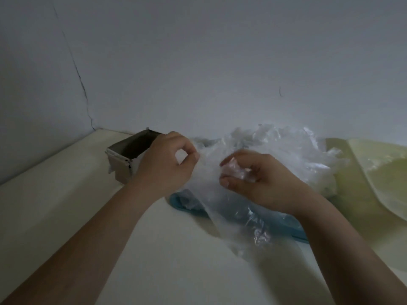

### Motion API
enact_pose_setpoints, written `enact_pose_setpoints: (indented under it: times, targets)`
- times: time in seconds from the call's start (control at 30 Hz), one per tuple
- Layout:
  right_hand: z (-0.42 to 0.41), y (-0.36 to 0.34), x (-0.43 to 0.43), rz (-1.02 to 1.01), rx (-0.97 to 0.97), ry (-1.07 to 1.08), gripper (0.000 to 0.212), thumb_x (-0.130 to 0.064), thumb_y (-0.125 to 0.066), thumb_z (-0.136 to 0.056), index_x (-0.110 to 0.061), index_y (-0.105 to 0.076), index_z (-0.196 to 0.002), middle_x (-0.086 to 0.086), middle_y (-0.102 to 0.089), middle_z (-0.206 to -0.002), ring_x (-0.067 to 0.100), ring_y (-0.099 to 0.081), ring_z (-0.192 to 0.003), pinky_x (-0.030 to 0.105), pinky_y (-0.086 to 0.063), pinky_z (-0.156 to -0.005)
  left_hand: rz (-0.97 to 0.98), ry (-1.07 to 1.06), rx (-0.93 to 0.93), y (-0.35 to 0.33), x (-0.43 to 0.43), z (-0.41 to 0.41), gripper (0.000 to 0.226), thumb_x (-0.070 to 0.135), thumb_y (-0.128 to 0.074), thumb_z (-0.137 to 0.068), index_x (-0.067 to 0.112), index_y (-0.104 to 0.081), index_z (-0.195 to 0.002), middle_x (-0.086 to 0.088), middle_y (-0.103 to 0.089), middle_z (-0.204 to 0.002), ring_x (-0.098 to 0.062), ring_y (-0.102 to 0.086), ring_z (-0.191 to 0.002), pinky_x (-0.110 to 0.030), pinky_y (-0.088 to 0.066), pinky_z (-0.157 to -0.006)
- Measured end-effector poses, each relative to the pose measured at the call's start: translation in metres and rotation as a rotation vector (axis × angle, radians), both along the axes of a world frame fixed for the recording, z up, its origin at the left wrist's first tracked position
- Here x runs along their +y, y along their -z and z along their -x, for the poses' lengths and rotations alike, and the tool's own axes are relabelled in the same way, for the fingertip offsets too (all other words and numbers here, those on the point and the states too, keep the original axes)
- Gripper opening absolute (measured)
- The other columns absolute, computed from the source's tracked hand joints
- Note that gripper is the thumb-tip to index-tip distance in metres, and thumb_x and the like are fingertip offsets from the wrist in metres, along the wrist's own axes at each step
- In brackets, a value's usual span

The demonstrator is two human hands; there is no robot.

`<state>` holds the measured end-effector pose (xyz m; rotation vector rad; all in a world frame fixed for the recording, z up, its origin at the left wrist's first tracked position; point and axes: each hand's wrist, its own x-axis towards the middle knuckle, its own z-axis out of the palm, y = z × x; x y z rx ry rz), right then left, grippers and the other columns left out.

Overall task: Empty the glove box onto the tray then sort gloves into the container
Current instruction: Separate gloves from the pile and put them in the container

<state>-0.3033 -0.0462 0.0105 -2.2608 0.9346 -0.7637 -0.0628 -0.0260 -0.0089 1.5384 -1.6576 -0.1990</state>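
Our left hand (pixel 167 164) and right hand (pixel 259 179) each pinch a clear glove (pixel 220 208) above the blue tray (pixel 182 208) (the pile (pixel 286 148) sits behind). Thin film clings, so we risk dragging extra gloves onto the desk (pixel 154 249).

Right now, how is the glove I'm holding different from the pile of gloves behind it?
The held glove is lifted, pinched by the left hand and gripped by the right hand; the pile lies loose on the blue tray. The held glove is one thin sheet that the tray shows through; the pile is bunched and looks whiter. Both are clear, crinkly plastic.
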Motion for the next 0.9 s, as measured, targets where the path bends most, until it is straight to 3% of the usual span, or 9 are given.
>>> enact_pose_setpoints:
  times: [0.1,0.17,0.23,0.33,0.4,0.53,0.63,0.8,0.9]
  targets:
    - [0.001,-0.003,0.001,0.305,-0.044,0.027,0.008,-0.035,-0.079,-0.087,-0.028,-0.079,-0.089,-0.004,-0.040,-0.159,0.014,-0.034,-0.149,0.038,-0.034,-0.120,-0.109,0.105,0.320,-0.020,0.011,0.007,0.010,0.025,-0.073,-0.094,0.025,-0.070,-0.084,0.008,-0.076,-0.090,-0.015,-0.071,-0.093,-0.029,-0.054,-0.085]
    - [0.001,-0.004,0.004,0.488,0.008,-0.015,0.006,-0.036,-0.080,-0.086,-0.030,-0.080,-0.087,0.002,-0.024,-0.169,0.026,-0.011,-0.158,0.051,-0.022,-0.124,-0.188,0.217,0.409,-0.027,0.019,0.012,0.009,0.014,-0.072,-0.095,0.014,-0.071,-0.086,-0.002,-0.078,-0.082,-0.019,-0.076,-0.085,-0.030,-0.057,-0.084]
    - [0.000,-0.005,0.008,0.505,0.024,-0.063,0.006,-0.033,-0.082,-0.084,-0.028,-0.080,-0.083,0.002,-0.034,-0.165,0.024,-0.013,-0.159,0.057,-0.019,-0.124,-0.231,0.309,0.404,-0.030,0.024,0.015,0.008,0.011,-0.070,-0.096,0.012,-0.071,-0.089,-0.005,-0.076,-0.075,-0.017,-0.075,-0.075,-0.026,-0.056,-0.078]
    - [-0.001,-0.007,0.012,0.303,0.008,-0.069,0.007,-0.028,-0.081,-0.085,-0.023,-0.078,-0.081,-0.007,-0.073,-0.119,0.009,-0.060,-0.126,0.044,-0.039,-0.113,-0.221,0.403,0.466,-0.031,0.027,0.017,0.004,0.016,-0.071,-0.095,0.013,-0.073,-0.092,-0.007,-0.071,-0.072,-0.020,-0.069,-0.066,-0.026,-0.055,-0.070]
    - [0.002,-0.006,0.011,0.083,-0.086,-0.064,0.007,-0.018,-0.082,-0.087,-0.019,-0.077,-0.082,-0.006,-0.076,-0.090,0.009,-0.072,-0.092,0.033,-0.051,-0.091,-0.198,0.437,0.524,-0.033,0.028,0.015,0.017,0.029,-0.074,-0.088,0.014,-0.073,-0.096,-0.005,-0.069,-0.071,-0.020,-0.066,-0.064,-0.028,-0.055,-0.068]
    - [0.004,-0.004,0.007,-0.277,-0.466,-0.048,0.006,-0.008,-0.081,-0.081,-0.003,-0.079,-0.083,0.012,-0.076,-0.081,0.022,-0.070,-0.079,0.039,-0.056,-0.083,-0.274,0.403,0.606,-0.029,0.024,0.003,0.040,0.053,-0.084,-0.074,0.026,-0.079,-0.103,0.002,-0.073,-0.086,-0.013,-0.068,-0.081,-0.031,-0.057,-0.078]
    - [0.002,0.000,0.005,-0.411,-0.568,-0.038,0.013,-0.014,-0.080,-0.076,-0.002,-0.080,-0.081,0.017,-0.072,-0.079,0.027,-0.067,-0.077,0.040,-0.054,-0.081,-0.468,0.426,0.732,-0.018,0.020,0.003,0.043,0.048,-0.089,-0.073,0.027,-0.080,-0.109,0.000,-0.077,-0.110,-0.021,-0.071,-0.108,-0.038,-0.056,-0.094]
    - [0.007,0.005,-0.001,-0.421,-0.509,-0.029,0.016,-0.015,-0.086,-0.076,-0.002,-0.080,-0.082,0.017,-0.069,-0.076,0.026,-0.059,-0.072,0.034,-0.048,-0.069,-0.483,0.444,0.969,-0.017,0.022,0.013,0.015,0.020,-0.075,-0.076,0.014,-0.083,-0.088,-0.004,-0.077,-0.088,-0.016,-0.074,-0.083,-0.025,-0.058,-0.065]
    - [0.018,0.001,-0.007,-0.380,-0.529,0.063,0.019,-0.017,-0.085,-0.073,0.000,-0.077,-0.078,0.018,-0.063,-0.069,0.023,-0.052,-0.063,0.029,-0.044,-0.060,-0.382,0.310,1.030,-0.022,0.019,0.003,0.016,0.026,-0.079,-0.069,0.017,-0.084,-0.083,0.000,-0.073,-0.086,-0.014,-0.068,-0.080,-0.029,-0.057,-0.067]
